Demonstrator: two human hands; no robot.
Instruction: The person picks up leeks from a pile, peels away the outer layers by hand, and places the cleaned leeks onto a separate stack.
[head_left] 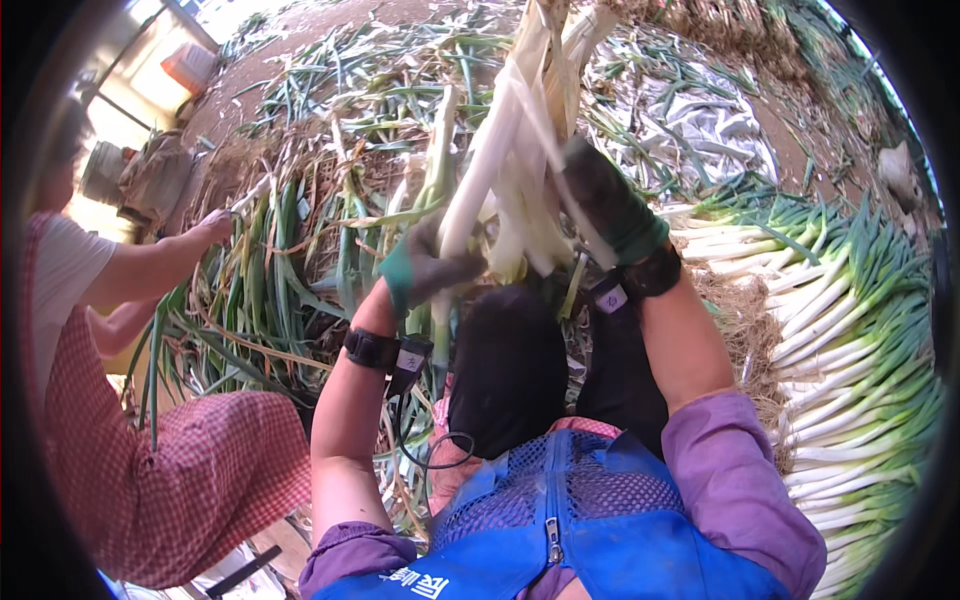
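Observation:
My left hand (pixel 428 268), in a dark and green glove, is closed around a large green onion (pixel 482 165) near the lower end of its white stalk. The stalk leans up and away from me, above my knees. Pale, loose outer layers (pixel 527 215) hang beside it, smeared by motion. To their right, my right hand (pixel 612 200) wears the same kind of glove. It is raised and blurred, with a thin pale strip (pixel 560 150) passing close by; its fingers cannot be made out clearly.
Trimmed green onions (pixel 830 320) lie in a long row on my right, roots toward me. Untrimmed ones (pixel 265 250) are heaped at front left. Leaf scraps (pixel 370 75) cover the ground ahead, near white sheeting (pixel 700 120). A co-worker in a checked apron (pixel 200 470) sits close on my left.

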